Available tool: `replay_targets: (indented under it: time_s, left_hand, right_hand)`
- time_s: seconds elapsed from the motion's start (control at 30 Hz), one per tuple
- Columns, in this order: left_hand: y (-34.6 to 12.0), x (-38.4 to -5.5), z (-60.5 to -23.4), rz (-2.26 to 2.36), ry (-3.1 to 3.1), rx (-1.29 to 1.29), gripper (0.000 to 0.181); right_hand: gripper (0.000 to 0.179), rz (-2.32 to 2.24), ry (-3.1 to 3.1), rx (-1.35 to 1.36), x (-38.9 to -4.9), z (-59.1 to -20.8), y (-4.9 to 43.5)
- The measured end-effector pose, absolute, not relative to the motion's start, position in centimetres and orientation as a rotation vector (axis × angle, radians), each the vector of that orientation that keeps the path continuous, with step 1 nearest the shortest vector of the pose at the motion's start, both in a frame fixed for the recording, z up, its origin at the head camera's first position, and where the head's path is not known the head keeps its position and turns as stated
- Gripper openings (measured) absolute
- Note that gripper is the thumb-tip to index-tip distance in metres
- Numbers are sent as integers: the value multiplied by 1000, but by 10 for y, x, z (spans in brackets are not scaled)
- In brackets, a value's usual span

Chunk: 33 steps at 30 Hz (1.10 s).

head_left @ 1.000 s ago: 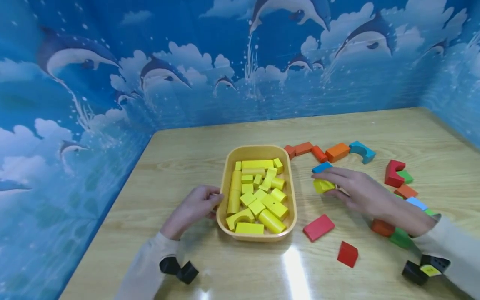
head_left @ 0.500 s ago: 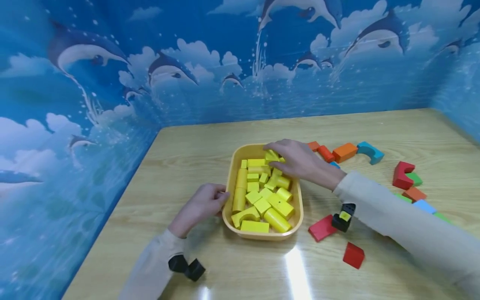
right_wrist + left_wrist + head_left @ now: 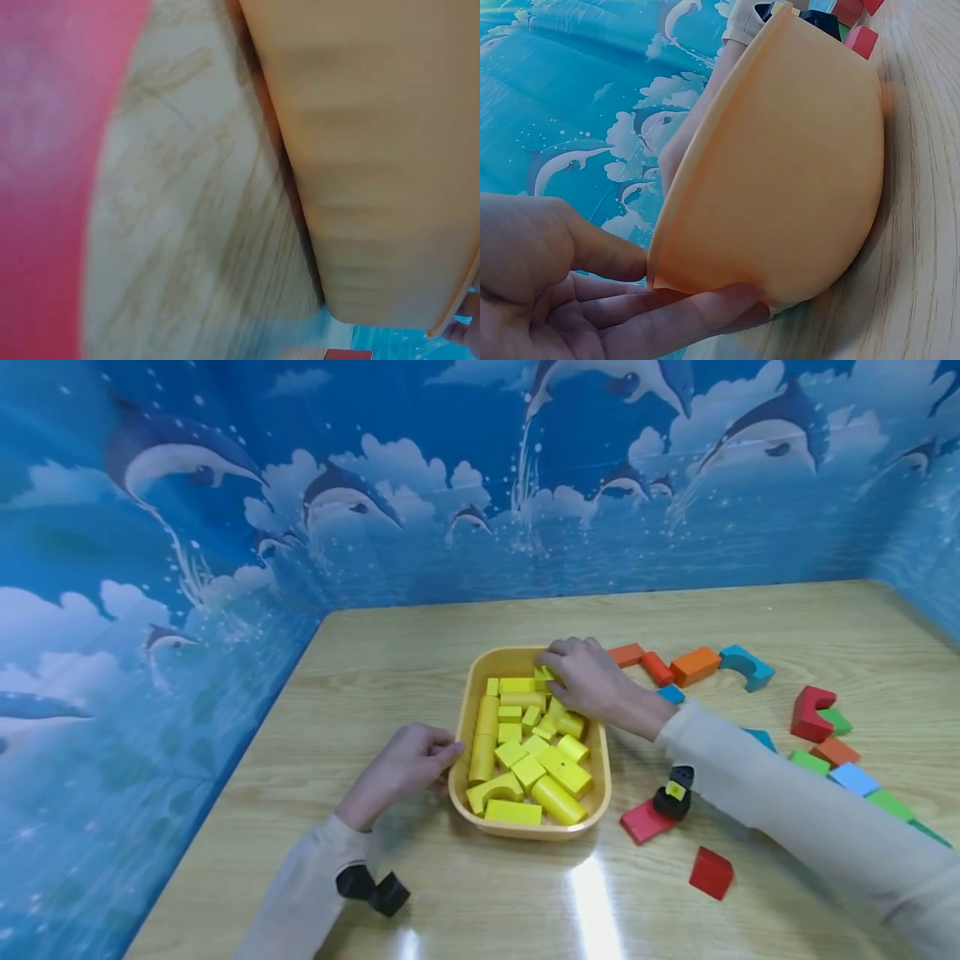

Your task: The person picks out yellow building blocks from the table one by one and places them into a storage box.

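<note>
A pale orange plastic bin (image 3: 540, 832) full of yellow wooden blocks (image 3: 564, 770) stands on the table. My left hand (image 3: 408, 762) grips its left side; in the left wrist view the thumb meets the rim and the fingers lie along the outer wall (image 3: 795, 150). At the far right corner, my right hand (image 3: 588, 677) reaches over the rim and holds a yellow block (image 3: 543, 675) low among the others. That block is partly hidden by the fingers. The right wrist view shows only the bin's side wall (image 3: 375, 150) and a blurred red block (image 3: 52, 165).
A red flat block (image 3: 643, 823) lies under the right wrist camera, with a red cube (image 3: 711, 872) nearer the front. Orange blocks (image 3: 694, 667), a blue arch (image 3: 748, 667), a red arch (image 3: 810, 714) and green blocks (image 3: 810, 763) form a loose curve at the right.
My right hand has carried the yellow block leftward from the loose blocks into the bin's far right corner, then lowered it slightly. The left hand keeps its grip on the bin.
</note>
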<state>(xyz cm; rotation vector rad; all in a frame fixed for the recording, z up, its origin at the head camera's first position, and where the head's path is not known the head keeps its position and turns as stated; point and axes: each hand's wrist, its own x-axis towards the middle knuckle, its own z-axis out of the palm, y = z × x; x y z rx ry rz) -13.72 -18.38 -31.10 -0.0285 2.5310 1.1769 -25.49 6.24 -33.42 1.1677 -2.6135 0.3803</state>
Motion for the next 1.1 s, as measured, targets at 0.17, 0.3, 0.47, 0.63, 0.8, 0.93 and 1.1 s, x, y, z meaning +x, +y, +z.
replay_targets:
  time_s: [0.17,0.3,0.47,0.63,0.8,0.93,1.1]
  left_hand:
    - [-181,-138,-312,1170,2529,-25,20]
    - [-181,-139,-313,1162,2529,-5,20]
    - [-183,-141,-314,1180,2507,-23,21]
    - [-184,-137,-314,1122,2571,48,31]
    - [-180,-130,-309,923,2808,201,61]
    - [-172,-130,-302,788,2964,260,75]
    - [-155,-141,-296,542,3043,266,82]
  right_hand:
    - [29,407,-2608,1136,-250,-335,68]
    - [27,459,-2614,1105,-248,-335,70]
    - [22,579,-2594,1104,-241,-333,72]
    - [21,650,-2527,1082,-228,-325,87]
    - [21,670,-2520,936,-218,-314,117]
    - [31,639,-2598,775,-210,-307,141]
    - [50,476,-2672,666,-198,-307,163]
